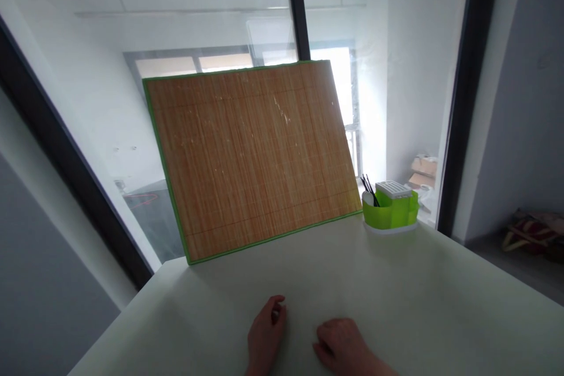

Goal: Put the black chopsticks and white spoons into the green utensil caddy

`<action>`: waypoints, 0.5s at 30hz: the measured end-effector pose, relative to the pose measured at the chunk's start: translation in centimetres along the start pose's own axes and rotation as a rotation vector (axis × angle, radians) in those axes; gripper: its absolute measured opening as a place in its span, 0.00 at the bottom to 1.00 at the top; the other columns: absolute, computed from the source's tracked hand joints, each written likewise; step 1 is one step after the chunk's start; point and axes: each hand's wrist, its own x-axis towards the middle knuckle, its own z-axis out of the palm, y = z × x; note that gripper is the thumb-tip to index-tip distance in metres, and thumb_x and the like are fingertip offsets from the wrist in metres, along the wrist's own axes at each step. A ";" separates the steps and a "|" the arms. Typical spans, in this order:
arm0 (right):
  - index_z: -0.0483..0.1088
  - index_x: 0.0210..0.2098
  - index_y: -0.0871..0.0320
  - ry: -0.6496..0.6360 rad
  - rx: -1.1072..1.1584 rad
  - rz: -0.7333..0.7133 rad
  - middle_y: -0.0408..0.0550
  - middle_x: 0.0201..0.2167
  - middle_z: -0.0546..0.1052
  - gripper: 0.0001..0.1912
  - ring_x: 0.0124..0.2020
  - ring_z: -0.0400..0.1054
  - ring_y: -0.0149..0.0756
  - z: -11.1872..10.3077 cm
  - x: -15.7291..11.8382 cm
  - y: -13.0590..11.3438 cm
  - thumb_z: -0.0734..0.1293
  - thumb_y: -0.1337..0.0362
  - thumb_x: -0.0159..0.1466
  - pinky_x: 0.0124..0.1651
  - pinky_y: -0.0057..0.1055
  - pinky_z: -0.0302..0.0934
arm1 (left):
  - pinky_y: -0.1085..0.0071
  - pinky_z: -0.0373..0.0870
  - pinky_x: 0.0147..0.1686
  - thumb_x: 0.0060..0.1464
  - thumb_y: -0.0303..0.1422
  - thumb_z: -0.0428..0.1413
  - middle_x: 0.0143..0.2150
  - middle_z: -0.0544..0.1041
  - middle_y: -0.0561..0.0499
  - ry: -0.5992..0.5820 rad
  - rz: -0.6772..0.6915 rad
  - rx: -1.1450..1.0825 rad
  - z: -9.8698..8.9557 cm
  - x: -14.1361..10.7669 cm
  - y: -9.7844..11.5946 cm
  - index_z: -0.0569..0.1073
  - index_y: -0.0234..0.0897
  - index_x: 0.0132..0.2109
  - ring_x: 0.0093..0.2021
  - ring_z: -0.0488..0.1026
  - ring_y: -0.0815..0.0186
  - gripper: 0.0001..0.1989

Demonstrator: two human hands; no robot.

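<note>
Near the front of the white table (352,282), my left hand (267,332) rests with its fingers curled round toward the thumb; any small thing inside the curl is hidden. My right hand (341,343) lies a little to the right of it, also on the tabletop, its fingers bent inward and closed, their inner side out of sight. A gap of bare tabletop separates the two hands. Beyond them a large brown slatted board (259,158) with green edging stands on the table, leaning back against the glass.
At the table's back right stands a green and white organizer (390,211) with thin black sticks in it. A glass wall with dark frame posts (298,6) rises behind. Stacked boxes (423,171) lie beyond the glass, and a patterned cloth (533,235) is on the floor at right.
</note>
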 end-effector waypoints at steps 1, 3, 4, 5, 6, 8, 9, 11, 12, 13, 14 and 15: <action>0.68 0.25 0.56 -0.009 0.004 0.004 0.42 0.26 0.77 0.05 0.28 0.70 0.32 0.0 0.1 0.0 0.64 0.61 0.55 0.28 0.26 0.47 | 0.72 0.64 0.33 0.55 0.39 0.44 0.34 0.75 0.52 0.000 0.023 -0.021 0.0 0.4 0.4 0.69 0.40 0.45 0.31 0.72 0.67 0.15; 0.69 0.25 0.56 -0.028 0.015 0.010 0.42 0.26 0.77 0.05 0.28 0.70 0.33 -0.1 0.2 0.0 0.65 0.62 0.54 0.28 0.26 0.48 | 0.73 0.65 0.34 0.55 0.39 0.45 0.34 0.75 0.53 0.002 0.100 -0.048 0.2 1.5 2.0 0.70 0.39 0.44 0.30 0.71 0.69 0.14; 0.69 0.25 0.56 -0.037 0.022 0.013 0.43 0.26 0.78 0.05 0.28 0.71 0.33 -0.1 0.2 0.0 0.65 0.62 0.54 0.28 0.26 0.49 | 0.73 0.65 0.34 0.55 0.38 0.45 0.34 0.75 0.53 0.006 0.148 -0.050 0.4 2.2 3.2 0.70 0.39 0.43 0.30 0.71 0.69 0.14; 0.70 0.25 0.56 -0.048 0.029 0.015 0.43 0.27 0.78 0.05 0.29 0.71 0.34 -0.1 0.3 0.0 0.65 0.62 0.54 0.28 0.26 0.50 | 0.73 0.65 0.35 0.55 0.37 0.46 0.34 0.75 0.53 0.009 0.200 -0.045 0.7 3.0 4.7 0.71 0.40 0.43 0.30 0.70 0.70 0.13; 0.70 0.26 0.56 -0.060 0.037 0.017 0.43 0.27 0.78 0.05 0.29 0.72 0.35 -0.1 0.4 0.0 0.65 0.62 0.55 0.29 0.27 0.52 | 0.73 0.64 0.35 0.55 0.37 0.47 0.35 0.75 0.53 0.008 0.255 -0.036 1.1 3.9 6.5 0.71 0.40 0.43 0.30 0.70 0.70 0.12; 0.71 0.27 0.56 -0.092 0.054 0.017 0.44 0.28 0.78 0.06 0.30 0.72 0.36 -0.3 0.6 0.0 0.65 0.61 0.56 0.31 0.27 0.55 | 0.74 0.64 0.36 0.54 0.35 0.48 0.36 0.75 0.54 -0.007 0.382 -0.019 2.3 5.9 10.7 0.72 0.40 0.42 0.31 0.70 0.71 0.11; 0.71 0.27 0.57 -0.113 0.063 0.016 0.44 0.29 0.78 0.06 0.31 0.72 0.37 -0.3 0.8 0.0 0.65 0.61 0.57 0.32 0.28 0.57 | 0.74 0.64 0.36 0.54 0.35 0.49 0.36 0.75 0.54 -0.029 0.448 -0.015 3.1 6.9 12.9 0.72 0.40 0.42 0.31 0.69 0.72 0.11; 0.72 0.30 0.57 -0.157 0.081 0.015 0.44 0.30 0.77 0.08 0.32 0.72 0.37 -0.7 1.1 0.1 0.65 0.60 0.59 0.34 0.30 0.61 | 0.75 0.64 0.36 0.54 0.35 0.51 0.38 0.75 0.55 -0.068 0.542 0.004 5.1 9.0 17.5 0.72 0.41 0.42 0.30 0.69 0.73 0.10; 0.72 0.33 0.58 -0.177 0.092 0.013 0.45 0.33 0.77 0.09 0.33 0.71 0.36 -0.9 1.1 0.0 0.65 0.59 0.60 0.36 0.32 0.63 | 0.75 0.64 0.36 0.53 0.35 0.51 0.40 0.74 0.55 -0.079 0.573 0.027 6.2 10.0 19.6 0.72 0.42 0.43 0.31 0.70 0.73 0.11; 0.71 0.38 0.58 -0.190 0.105 0.010 0.45 0.37 0.75 0.10 0.36 0.70 0.35 -1.2 1.0 0.0 0.64 0.58 0.62 0.38 0.34 0.64 | 0.75 0.64 0.36 0.53 0.36 0.52 0.42 0.74 0.55 -0.084 0.583 0.056 7.3 11.0 21.6 0.71 0.43 0.45 0.32 0.70 0.73 0.12; 0.69 0.42 0.58 -0.193 0.120 0.008 0.46 0.41 0.74 0.12 0.38 0.69 0.35 -1.5 0.8 -0.1 0.63 0.58 0.63 0.41 0.36 0.65 | 0.75 0.64 0.36 0.53 0.36 0.52 0.45 0.73 0.55 -0.087 0.585 0.083 8.4 11.9 23.4 0.70 0.44 0.47 0.33 0.71 0.72 0.14; 0.67 0.46 0.57 -0.188 0.136 0.004 0.47 0.45 0.71 0.14 0.41 0.68 0.35 -1.9 0.3 -0.2 0.62 0.58 0.64 0.43 0.38 0.65 | 0.75 0.65 0.36 0.53 0.37 0.52 0.47 0.72 0.55 -0.089 0.586 0.101 9.5 12.7 24.9 0.69 0.44 0.50 0.34 0.71 0.72 0.16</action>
